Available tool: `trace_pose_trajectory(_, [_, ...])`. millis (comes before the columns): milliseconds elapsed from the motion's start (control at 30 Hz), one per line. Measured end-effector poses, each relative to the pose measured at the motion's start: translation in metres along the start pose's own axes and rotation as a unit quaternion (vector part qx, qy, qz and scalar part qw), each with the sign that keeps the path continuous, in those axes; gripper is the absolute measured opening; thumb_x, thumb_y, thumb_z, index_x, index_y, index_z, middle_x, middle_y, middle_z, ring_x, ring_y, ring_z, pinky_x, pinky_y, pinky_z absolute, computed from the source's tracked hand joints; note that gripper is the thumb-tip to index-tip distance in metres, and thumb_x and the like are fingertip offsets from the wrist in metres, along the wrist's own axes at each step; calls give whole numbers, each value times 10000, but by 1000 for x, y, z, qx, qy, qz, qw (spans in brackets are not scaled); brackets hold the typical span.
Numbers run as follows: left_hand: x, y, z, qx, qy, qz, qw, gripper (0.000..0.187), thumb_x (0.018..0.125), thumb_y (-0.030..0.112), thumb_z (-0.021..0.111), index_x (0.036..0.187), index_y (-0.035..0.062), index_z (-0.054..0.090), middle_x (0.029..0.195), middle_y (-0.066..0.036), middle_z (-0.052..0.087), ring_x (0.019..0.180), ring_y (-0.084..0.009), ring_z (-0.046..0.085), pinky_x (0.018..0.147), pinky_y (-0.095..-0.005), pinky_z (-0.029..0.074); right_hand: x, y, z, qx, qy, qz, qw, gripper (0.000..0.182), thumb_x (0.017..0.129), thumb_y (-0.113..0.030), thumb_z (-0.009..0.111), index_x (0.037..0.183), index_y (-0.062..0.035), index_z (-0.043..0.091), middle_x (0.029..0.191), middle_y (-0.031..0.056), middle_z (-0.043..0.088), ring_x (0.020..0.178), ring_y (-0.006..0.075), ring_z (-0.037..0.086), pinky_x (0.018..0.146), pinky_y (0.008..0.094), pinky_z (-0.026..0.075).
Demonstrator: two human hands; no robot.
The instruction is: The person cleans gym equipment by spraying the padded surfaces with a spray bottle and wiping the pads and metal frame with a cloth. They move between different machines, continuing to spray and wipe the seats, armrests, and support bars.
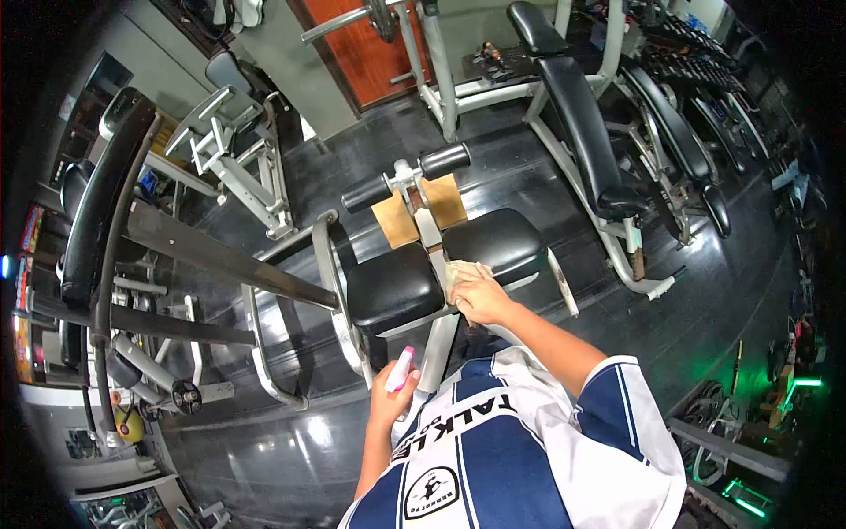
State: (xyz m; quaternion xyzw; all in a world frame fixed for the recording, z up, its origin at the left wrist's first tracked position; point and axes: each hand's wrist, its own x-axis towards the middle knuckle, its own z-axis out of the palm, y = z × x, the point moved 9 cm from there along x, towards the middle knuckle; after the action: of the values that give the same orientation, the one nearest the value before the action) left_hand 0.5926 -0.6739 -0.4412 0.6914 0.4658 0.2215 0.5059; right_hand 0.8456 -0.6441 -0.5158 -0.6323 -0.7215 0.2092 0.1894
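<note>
My right hand (480, 297) is closed around a pale cloth (460, 271) and presses it on the metal frame between two black padded seats, the left seat pad (394, 286) and the right seat pad (495, 240). Held low in front of my body, my left hand (388, 401) grips a white spray bottle (400, 370) with a pink top. Beyond the seats, a grey metal post (426, 225) carries two black foam rollers, a left one (366, 193) and a right one (445, 160). Tan boards (446, 201) sit behind that post.
A tall black backrest (110, 203) on thick metal beams (229, 264) stands at the left. An inclined black bench (582, 123) is at the upper right, near a red-brown door (374, 66). More gym machines line both sides of the dark floor (273, 450).
</note>
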Motion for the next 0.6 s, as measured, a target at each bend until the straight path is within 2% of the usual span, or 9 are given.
trace_pose_trajectory(67, [-7, 0, -4, 6, -13, 25, 1000, 325, 859, 285, 721, 999, -5, 675, 831, -88, 667, 756, -169, 629, 703, -317, 499, -10, 2, 5, 20, 38, 15, 999, 305, 873, -267, 497, 1014, -85, 696, 1119, 111, 688, 1296, 306, 509, 1171, 618, 168])
trace_pose_trajectory(133, [-13, -15, -6, 5, -48, -4, 999, 342, 872, 271, 717, 1067, -7, 674, 847, -66, 680, 769, -132, 640, 712, -292, 509, -22, 13, 0, 174, 114, 90, 974, 305, 900, -278, 481, 998, -73, 684, 1068, 110, 689, 1174, 288, 584, 1122, 544, 306])
trace_pose_trajectory(167, [-15, -18, -8, 8, -55, 4, 998, 342, 872, 271, 717, 1067, -7, 674, 847, -66, 680, 769, -132, 640, 712, -292, 509, -27, 13, 0, 172, 124, 94, 973, 305, 900, -278, 481, 998, -73, 684, 1068, 110, 689, 1174, 288, 584, 1122, 544, 306])
trace_pose_trajectory(233, [-18, -7, -11, 14, -63, 41, 997, 353, 875, 270, 720, 1085, -9, 670, 861, -68, 683, 762, -131, 640, 715, -291, 512, -52, 44, 26, 500, 141, 249, 817, 327, 929, -299, 465, 1040, -62, 659, 1049, 93, 671, 1046, 229, 617, 996, 434, 440])
trace_pose_trajectory(267, [-20, -5, -12, 15, -71, 46, 996, 353, 875, 270, 720, 1085, -9, 670, 861, -68, 683, 762, -131, 640, 715, -291, 512, -65, 47, 29, 569, 177, 241, 767, 378, 939, -352, 459, 1093, -56, 636, 1049, 72, 650, 988, 184, 616, 873, 342, 488])
trace_pose_trajectory(300, [-20, -5, -12, 3, -80, 39, 996, 352, 877, 272, 720, 1084, -8, 670, 865, -66, 683, 767, -131, 639, 716, -291, 512, -88, 33, 34, 714, 193, 304, 601, 412, 918, -375, 477, 1151, -74, 633, 1074, 85, 661, 970, 222, 632, 869, 361, 498])
trace_pose_trajectory(367, [-19, -4, -11, -10, -95, 34, 995, 352, 878, 274, 719, 1084, -7, 670, 870, -65, 683, 772, -132, 638, 717, -290, 512, -115, 20, 30, 787, 192, 290, 510, 523, 852, -428, 507, 1226, -77, 612, 1047, 98, 674, 906, 257, 650, 801, 401, 531])
trace_pose_trajectory(467, [-17, -6, -10, 9, -115, 79, 990, 358, 877, 286, 722, 1077, -7, 673, 883, -60, 684, 817, -136, 631, 753, -305, 511, -151, 44, 55, 797, 235, 310, 463, 595, 834, -467, 499, 1270, -73, 595, 1089, 121, 675, 915, 275, 656, 794, 418, 533])
trace_pose_trajectory(600, [-15, 6, -10, 26, -132, 98, 986, 323, 877, 263, 721, 1061, 1, 673, 869, -52, 680, 782, -126, 627, 742, -288, 509, -185, 39, 30, 762, 289, 351, 461, 511, 881, -477, 470, 1194, -113, 647, 1119, 90, 696, 982, 270, 654, 883, 429, 508])
